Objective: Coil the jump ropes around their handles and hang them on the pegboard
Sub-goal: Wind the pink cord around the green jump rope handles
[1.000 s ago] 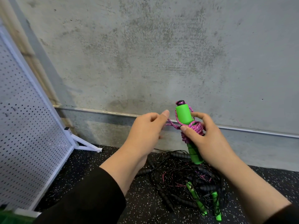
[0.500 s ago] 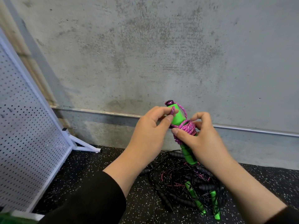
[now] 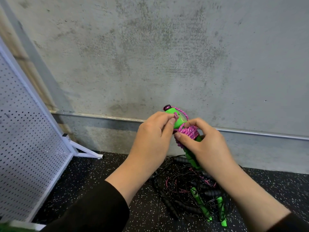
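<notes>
Handles (image 3: 179, 121) bundled together, bright green, held up just right of frame centre in front of the grey wall (image 3: 150, 56). Pink rope (image 3: 189, 131) already coiled in a fat band round the middle of them. Right hand (image 3: 207, 146) wrapped round the bundle from the right, thumb pressed on the lower edge of the coil, fingers curled over the top of it, probably to stop the wraps sliding or springing loose. Left hand (image 3: 153, 134) curled too, thumb and forefinger pinching a short bit of pink rope against the upper green part, near the black cap. Looks like the tail end getting tucked or pulled snug, so the coiling seems nearly done. Hanging not started yet.

Long axis of the bundle tilted: cap end up and leaning toward upper left of frame, lower end down toward lower right, hidden behind the right palm. Roughly upright, just slanted.

Held high and away from the floor, likely to keep clear of the pile (image 3: 192, 190) below, lower centre-right: tangled black ropes, dark grips, a couple more green handles, some pink strands mixed in. Plenty left to coil there.

Pegboard (image 3: 25, 139) white, leaning along the left edge of frame, well apart from the hands. No hooks visible on it from here.
</notes>
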Tool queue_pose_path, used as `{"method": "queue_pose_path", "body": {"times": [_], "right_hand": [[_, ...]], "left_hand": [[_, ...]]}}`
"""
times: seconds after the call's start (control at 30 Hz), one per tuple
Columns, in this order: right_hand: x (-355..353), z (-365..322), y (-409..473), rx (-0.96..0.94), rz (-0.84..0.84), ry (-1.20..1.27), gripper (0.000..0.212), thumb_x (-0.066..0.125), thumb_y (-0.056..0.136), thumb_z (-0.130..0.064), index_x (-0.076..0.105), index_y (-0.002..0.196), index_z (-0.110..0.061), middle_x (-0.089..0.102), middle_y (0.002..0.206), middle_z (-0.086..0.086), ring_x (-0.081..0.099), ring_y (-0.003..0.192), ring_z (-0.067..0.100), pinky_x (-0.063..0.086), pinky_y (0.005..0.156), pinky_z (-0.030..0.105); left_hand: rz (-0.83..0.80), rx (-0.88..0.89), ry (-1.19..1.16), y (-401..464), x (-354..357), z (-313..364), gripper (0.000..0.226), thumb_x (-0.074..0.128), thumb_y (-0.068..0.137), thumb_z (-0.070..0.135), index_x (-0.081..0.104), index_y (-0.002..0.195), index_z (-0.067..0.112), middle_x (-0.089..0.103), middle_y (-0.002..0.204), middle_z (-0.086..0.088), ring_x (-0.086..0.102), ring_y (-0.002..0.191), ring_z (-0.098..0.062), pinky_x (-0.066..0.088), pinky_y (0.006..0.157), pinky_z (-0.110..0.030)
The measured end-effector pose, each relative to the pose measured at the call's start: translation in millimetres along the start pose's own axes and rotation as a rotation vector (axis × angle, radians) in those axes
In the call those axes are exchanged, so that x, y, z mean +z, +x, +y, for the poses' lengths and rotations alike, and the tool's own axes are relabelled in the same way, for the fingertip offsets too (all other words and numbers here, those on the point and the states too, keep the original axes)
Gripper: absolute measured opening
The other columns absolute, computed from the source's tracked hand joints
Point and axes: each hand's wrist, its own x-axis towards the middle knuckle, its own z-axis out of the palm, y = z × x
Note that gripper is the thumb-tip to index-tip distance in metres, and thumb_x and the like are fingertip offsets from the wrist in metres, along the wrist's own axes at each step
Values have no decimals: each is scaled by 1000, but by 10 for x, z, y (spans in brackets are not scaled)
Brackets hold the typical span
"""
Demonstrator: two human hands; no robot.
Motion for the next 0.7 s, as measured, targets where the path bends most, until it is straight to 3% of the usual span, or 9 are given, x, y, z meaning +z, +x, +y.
{"method": "queue_pose_path", "body": {"times": [0.13,0.23,0.3,0.47,0.7], "right_hand": [[56,37,-13,-72,39,-38,25,82,77,-46,69,98,-41,70,87,-21,61,80,-7,43,71,15],[85,35,-23,-129,34,-63,33,83,78,-41,73,109,-40,62,108,-27,52,104,-13,32,88,-2],[101,38,-24,-141,36,-63,36,83,78,-39,73,113,-38,60,113,-24,48,108,-14,28,91,-5],[138,61,-39,-159,43,-36,39,83,78,-41,72,116,-41,57,122,-21,52,113,-8,29,93,-3],[156,60,-54,-212,93,-36,42,81,78,-45,71,119,-42,55,129,-19,54,116,-4,41,97,16]], "left_hand": [[49,11,75,13,11,-56,7,70,93,13,76,97,13,69,96,6,61,92,-5,44,82,-13],[87,6,119,6,23,-86,3,74,90,15,71,91,16,67,88,9,60,81,-7,47,76,-24],[105,2,136,3,28,-101,10,75,89,15,66,89,19,66,85,12,58,77,-8,47,72,-26],[169,47,168,-15,21,-89,11,76,88,12,66,92,16,65,85,10,56,78,-6,46,72,-23],[200,75,177,-20,9,-86,17,76,88,11,68,101,18,64,87,12,57,78,-4,46,71,-18]]}}
